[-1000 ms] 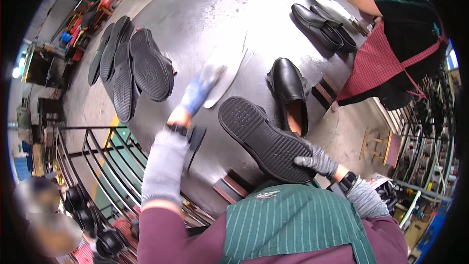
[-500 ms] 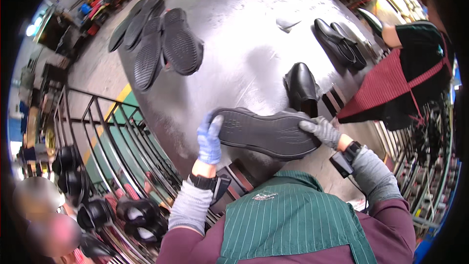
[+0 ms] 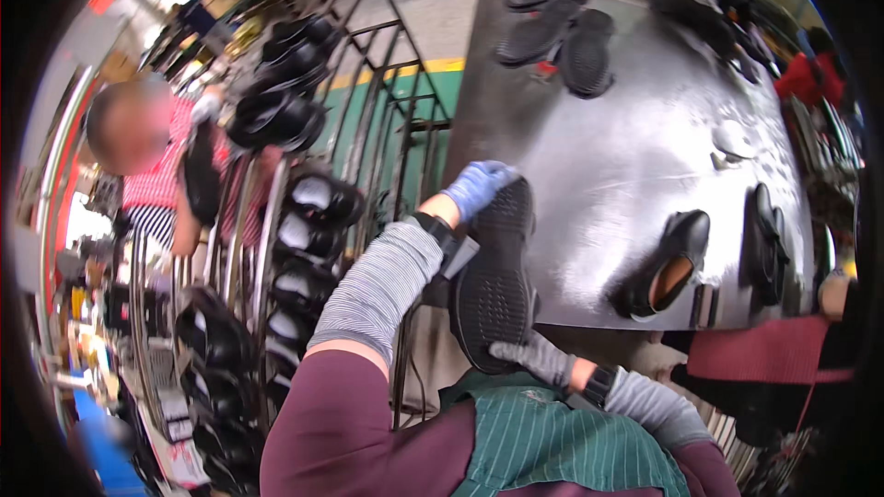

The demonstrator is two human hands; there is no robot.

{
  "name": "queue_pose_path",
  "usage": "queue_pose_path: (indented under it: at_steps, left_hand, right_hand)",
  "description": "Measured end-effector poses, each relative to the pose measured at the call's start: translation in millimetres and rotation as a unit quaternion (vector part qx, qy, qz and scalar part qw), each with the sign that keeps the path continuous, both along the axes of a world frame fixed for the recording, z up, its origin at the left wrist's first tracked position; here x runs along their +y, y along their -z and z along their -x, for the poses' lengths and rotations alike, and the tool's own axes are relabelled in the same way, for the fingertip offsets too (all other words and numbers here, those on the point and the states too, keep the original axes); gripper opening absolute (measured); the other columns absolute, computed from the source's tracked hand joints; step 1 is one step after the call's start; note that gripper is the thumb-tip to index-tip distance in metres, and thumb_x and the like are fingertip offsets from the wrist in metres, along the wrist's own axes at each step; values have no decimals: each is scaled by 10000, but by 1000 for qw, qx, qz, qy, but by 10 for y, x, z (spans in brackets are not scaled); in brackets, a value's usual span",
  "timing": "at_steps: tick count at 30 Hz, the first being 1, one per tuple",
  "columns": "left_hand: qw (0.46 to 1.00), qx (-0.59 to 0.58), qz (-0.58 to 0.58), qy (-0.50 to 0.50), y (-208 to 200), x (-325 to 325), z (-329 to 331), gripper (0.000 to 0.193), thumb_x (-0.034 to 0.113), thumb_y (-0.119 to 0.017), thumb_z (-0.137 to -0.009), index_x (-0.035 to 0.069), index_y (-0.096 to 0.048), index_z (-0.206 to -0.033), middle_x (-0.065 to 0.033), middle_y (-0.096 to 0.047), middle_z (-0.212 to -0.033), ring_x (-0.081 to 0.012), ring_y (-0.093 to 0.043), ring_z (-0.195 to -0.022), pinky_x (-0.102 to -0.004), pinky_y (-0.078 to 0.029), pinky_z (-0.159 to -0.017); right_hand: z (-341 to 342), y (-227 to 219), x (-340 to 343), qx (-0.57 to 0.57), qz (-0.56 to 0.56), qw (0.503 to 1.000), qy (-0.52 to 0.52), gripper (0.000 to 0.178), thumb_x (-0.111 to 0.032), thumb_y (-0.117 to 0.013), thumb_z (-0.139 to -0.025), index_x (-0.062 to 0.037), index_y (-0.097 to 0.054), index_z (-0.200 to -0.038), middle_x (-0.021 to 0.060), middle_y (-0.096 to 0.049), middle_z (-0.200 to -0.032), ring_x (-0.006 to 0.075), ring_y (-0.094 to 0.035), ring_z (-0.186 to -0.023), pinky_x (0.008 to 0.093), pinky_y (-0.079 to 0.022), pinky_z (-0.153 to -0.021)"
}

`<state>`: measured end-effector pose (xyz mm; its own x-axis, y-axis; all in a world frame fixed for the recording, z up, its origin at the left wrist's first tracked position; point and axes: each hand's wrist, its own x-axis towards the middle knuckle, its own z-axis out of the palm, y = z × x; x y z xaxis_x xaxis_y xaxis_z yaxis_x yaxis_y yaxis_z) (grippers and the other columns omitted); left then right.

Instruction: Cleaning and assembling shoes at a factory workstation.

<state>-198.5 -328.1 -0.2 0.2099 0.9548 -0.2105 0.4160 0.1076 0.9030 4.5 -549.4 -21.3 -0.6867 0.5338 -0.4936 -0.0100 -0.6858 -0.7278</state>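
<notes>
You're swinging the black ridged-soled shoe (image 3: 494, 287) from crosswise to lengthwise at 7 o'clock of the grey metal bench (image 3: 599, 193), blue-gloved left hand (image 3: 478, 190) and grey-gloved right hand (image 3: 541, 361) pinching its ends, keeping it sole-up.

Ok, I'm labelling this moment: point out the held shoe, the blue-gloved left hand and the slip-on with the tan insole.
Held black shoe (image 3: 494, 267): head view, middle of its patterned sole.
Left hand (image 3: 476, 188): head view, back of the blue glove.
Black slip-on shoe (image 3: 669, 278): head view, its tan insole.
</notes>
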Motion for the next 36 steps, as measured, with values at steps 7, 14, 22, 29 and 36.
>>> queue_pose_path:
  at_steps: [7, 14, 22, 29, 36]
  left_hand:
    - [999, 25, 11, -25, -207, -397, 35, 431, 369, -601, -880, -25, -636, -1052, -180, -666, -957, -270, -630, -902, -350, -474, -829]
    - [990, -137, -11, -42, 339, -168, -82, 362, 299, -533, -938, 12, -578, -1155, -122, -614, -1106, -176, -542, -1061, -302, -412, -935]
    - [980, -137, -143, 15, 112, -348, -91, 237, 119, -444, -954, 17, -630, -1062, -114, -646, -1050, -188, -585, -973, -320, -464, -866]
    - [950, -59, -291, 92, -465, -980, 23, 230, 85, -438, -936, -31, -591, -1061, -151, -628, -1027, -254, -612, -955, -340, -484, -837]
    - [969, -139, -202, 24, -500, -2392, -254, 549, 387, -469, -947, -26, -433, -1308, -187, -535, -1227, -326, -551, -1105, -389, -387, -997]
  right_hand:
    - [-240, -247, 600, -76, -55, 995, 33, 634, -318, -635, -893, 6, -370, -1370, 146, -488, -1317, 218, -466, -1188, 323, -394, -994]
    - [428, 43, 1879, 25, -196, 945, 262, 369, -248, -649, -887, -26, -584, -1175, 53, -627, -1078, 127, -559, -1003, 256, -420, -928]
    - [528, -213, 1665, -34, -270, 899, 343, 314, -233, -676, -860, -23, -622, -1086, 30, -638, -1014, 114, -573, -924, 253, -457, -846]
    - [608, -735, 845, 18, -400, 842, 362, 288, -194, -698, -835, -46, -612, -1067, 66, -650, -988, 160, -608, -902, 283, -484, -820]
    - [351, -295, -122, 102, -217, 903, 358, 426, -309, -594, -904, -43, -510, -1225, 89, -576, -1124, 163, -541, -1064, 314, -432, -936]
